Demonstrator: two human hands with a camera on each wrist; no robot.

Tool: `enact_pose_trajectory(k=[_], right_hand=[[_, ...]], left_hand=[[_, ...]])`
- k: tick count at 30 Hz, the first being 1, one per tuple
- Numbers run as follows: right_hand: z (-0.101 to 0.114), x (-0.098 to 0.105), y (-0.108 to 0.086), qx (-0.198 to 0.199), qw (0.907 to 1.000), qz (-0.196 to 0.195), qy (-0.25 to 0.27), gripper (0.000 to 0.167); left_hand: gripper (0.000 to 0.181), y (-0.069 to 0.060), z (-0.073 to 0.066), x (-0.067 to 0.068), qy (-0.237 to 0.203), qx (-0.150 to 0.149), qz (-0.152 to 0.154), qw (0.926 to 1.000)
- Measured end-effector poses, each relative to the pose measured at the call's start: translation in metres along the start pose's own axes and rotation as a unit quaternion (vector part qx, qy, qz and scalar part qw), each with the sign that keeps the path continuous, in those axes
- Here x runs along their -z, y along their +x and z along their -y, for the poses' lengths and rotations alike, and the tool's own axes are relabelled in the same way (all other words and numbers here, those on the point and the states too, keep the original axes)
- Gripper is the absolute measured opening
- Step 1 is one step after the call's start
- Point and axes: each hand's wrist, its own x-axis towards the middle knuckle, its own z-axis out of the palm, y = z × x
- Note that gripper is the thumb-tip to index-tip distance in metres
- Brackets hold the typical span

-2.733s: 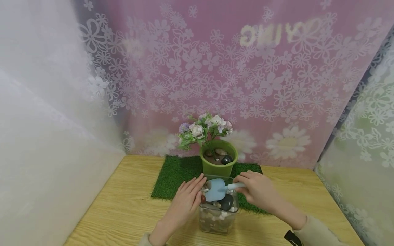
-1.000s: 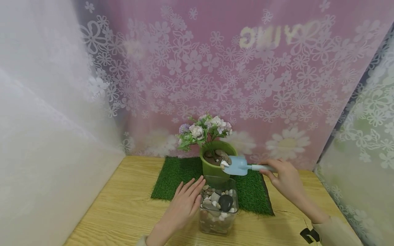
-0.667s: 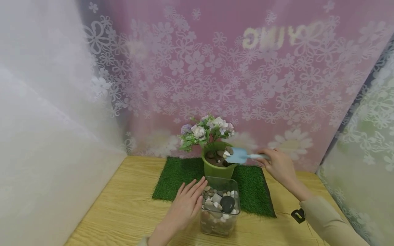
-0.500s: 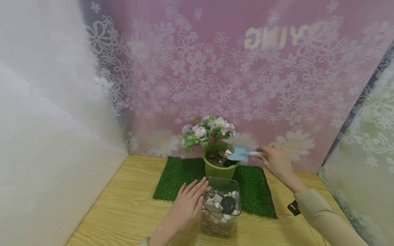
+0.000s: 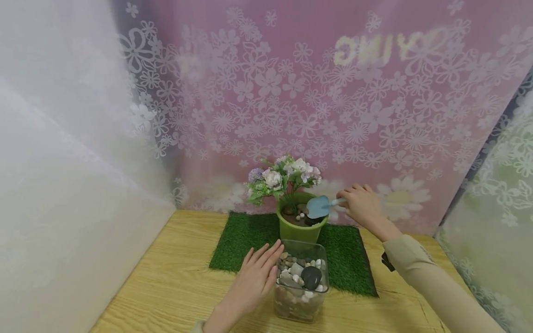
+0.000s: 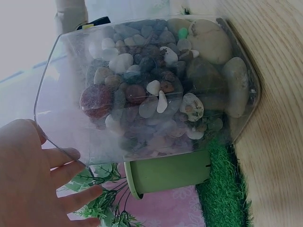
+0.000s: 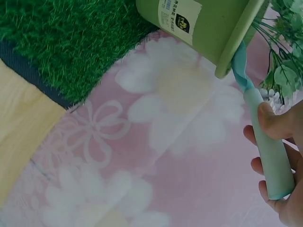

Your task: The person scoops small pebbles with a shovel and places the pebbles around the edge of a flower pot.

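My right hand (image 5: 361, 206) grips the pale handle of a small blue trowel (image 5: 318, 206), whose blade tilts down into the green flowerpot (image 5: 300, 233). In the right wrist view the thumb and fingers wrap the trowel handle (image 7: 269, 146), and the blade dips past the pot rim. Inside the pot, pebbles (image 5: 300, 216) lie on brown soil around the stems of the artificial flowers (image 5: 273, 179). My left hand (image 5: 254, 277), fingers straight, rests against the left rim of a clear plastic container (image 5: 300, 314) filled with pebbles. A large black stone (image 5: 311, 277) lies on top there.
Under the pot lies a green turf mat (image 5: 347, 263) on the wooden table (image 5: 175, 286). A pink floral curtain (image 5: 266, 101) hangs close behind the pot. Pale sheets stand at the left and right sides.
From the clear container, my right hand has carried the trowel with pebbles up to the pot and tipped it. The pebbles are off the blade and small white ones show on the soil.
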Motion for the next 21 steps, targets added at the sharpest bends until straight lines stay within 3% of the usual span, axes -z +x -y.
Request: enact_pose_trajectory(k=[4,8,21], right_hand=[[0.003,0.002,0.003,0.009,0.9986,-0.032,-0.040,0.015],[0.003,0.007,-0.001,0.001,0.9960,-0.076,-0.047,0.016],[0.008,0.036,-0.049,-0.009,0.9891,-0.140,0.046,0.023]], left_hand=[[0.049,0.000,-0.001,-0.001,-0.001,0.000,-0.005,1.0000],[0.049,0.001,-0.001,-0.002,0.001,0.005,0.001,1.0000],[0.049,-0.001,0.000,-0.002,-0.023,0.002,-0.007,0.9997]])
